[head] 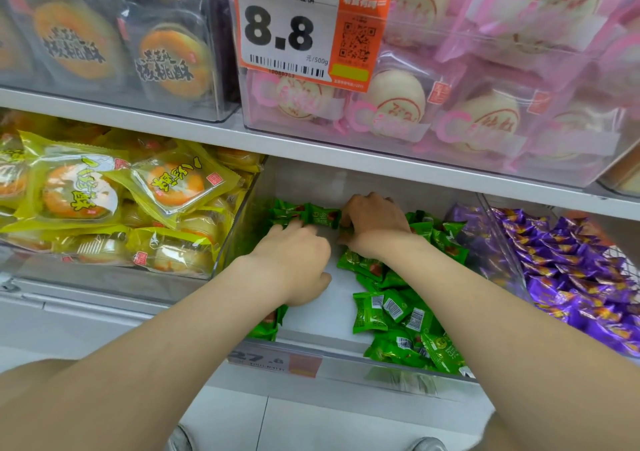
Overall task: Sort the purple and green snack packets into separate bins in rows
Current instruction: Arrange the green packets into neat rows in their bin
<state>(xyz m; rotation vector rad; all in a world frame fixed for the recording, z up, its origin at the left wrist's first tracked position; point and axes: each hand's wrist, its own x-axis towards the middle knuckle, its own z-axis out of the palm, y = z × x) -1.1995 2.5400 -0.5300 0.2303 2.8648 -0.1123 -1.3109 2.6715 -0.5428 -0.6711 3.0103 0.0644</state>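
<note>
Gripping green packets point(322, 216), right hand point(375, 223), left hand point(294, 260) touching beside

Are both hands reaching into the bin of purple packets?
No, the left hand and right hand are both among the green packets in the middle bin, beside the purple packets.

— Bright here?
— Bright and even; white glare streaks the clear bin point(194, 69) left of the price tag point(287, 24).
— Sharp?
— Tag's crisp; the label point(273, 362) far below it is blurred, and the purple packets point(571, 270) low right of it go soft.
</note>
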